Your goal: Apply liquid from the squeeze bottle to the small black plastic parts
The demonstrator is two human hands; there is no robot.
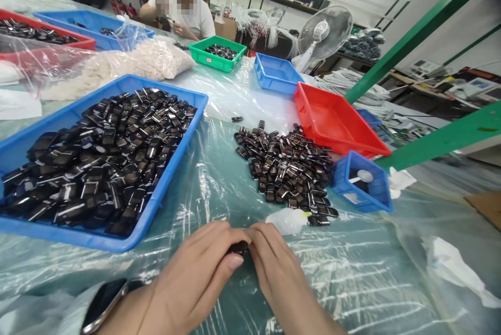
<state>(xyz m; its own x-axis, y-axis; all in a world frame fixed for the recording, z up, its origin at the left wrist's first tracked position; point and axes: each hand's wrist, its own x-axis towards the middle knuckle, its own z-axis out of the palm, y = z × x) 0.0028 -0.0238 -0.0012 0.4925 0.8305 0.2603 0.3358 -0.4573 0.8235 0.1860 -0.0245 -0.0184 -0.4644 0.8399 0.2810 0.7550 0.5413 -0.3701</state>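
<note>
My left hand (207,272) is closed on a small black glossy plastic piece (238,248), pinched between thumb and fingers. Against the right end of that piece lie the bent fingers of my right hand (276,267); their tips are partly hidden. Just beyond my right hand a whitish squeeze bottle (287,220) with a yellow-green tip lies on its side. A loose heap of similar black pieces (285,163) spreads on the plastic-covered table (219,168) ahead. To the left stands a large blue tray (172,189) filled with many more of them.
An empty-looking red tray (332,121) and a small blue bin (364,194) holding a white round-headed item stand at right. Farther back are a blue tray (277,74), a green tray (213,61) of black pieces and a bag (156,58). A green post (450,131) rises at right. A person (195,16) sits opposite.
</note>
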